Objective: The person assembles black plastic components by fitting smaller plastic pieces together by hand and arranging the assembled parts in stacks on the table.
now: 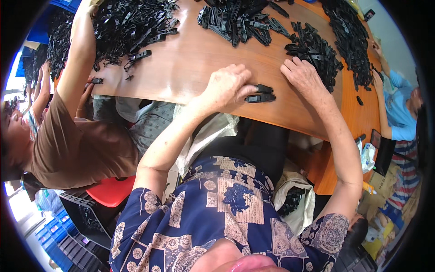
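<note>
My left hand [227, 87] is curled near the front edge of the wooden table, its thumb and fingers closed at the end of a long black plastic part [262, 97]. A second narrow black piece [264, 88] lies right alongside that part; I cannot tell if the two are joined. To the right, my right hand [307, 78] rests at the near left side of a pile of black plastic parts [319, 52]. Its fingers are bent and drawn together, and whatever they hold, if anything, is hidden.
Larger heaps of black parts [131, 27] [238, 20] [346, 41] spread across the table [181, 68]. A person in a brown shirt [86, 140] reaches over it on my left. Another in light blue [398, 109] sits at the right. A whitish sack [297, 199] holding black parts stands below.
</note>
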A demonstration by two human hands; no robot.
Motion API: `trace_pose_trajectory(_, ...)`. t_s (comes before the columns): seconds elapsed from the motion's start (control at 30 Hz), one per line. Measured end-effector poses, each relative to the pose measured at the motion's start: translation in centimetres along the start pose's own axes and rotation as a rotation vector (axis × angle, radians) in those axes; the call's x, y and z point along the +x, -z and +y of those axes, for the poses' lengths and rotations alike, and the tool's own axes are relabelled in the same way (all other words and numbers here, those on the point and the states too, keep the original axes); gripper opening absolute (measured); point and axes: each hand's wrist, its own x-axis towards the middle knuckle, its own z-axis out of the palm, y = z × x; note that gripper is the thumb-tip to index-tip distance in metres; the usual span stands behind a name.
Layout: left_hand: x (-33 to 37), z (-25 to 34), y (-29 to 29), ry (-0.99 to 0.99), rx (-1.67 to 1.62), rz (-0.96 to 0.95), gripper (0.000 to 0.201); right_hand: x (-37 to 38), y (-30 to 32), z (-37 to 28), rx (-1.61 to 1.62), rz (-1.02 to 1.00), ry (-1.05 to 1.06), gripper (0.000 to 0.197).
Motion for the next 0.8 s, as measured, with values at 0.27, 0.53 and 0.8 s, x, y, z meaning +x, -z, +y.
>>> trace_pose_trajectory(0.27, 5.6, -4.9, 1.1, 0.313, 0.251, 0.111, 0.028, 0.5, -0.8, -2.0, 0.569, 0.461, -0.294, 0.024)
trace_pose_trajectory(0.53, 2.4, -3.4, 0.7, 0.483, 0.074, 0.081, 0.029, -0.3, -1.7, -2.8, 0.943, 0.309, -0.465, 0.019)
trace_pose_trajectory(0.8, 1.5, -2.5, 2.7, 0.442, 0.159, -0.106, 0.03, 0.3, -0.8, -2.3, 0.87, 0.154, -0.412, 0.016)
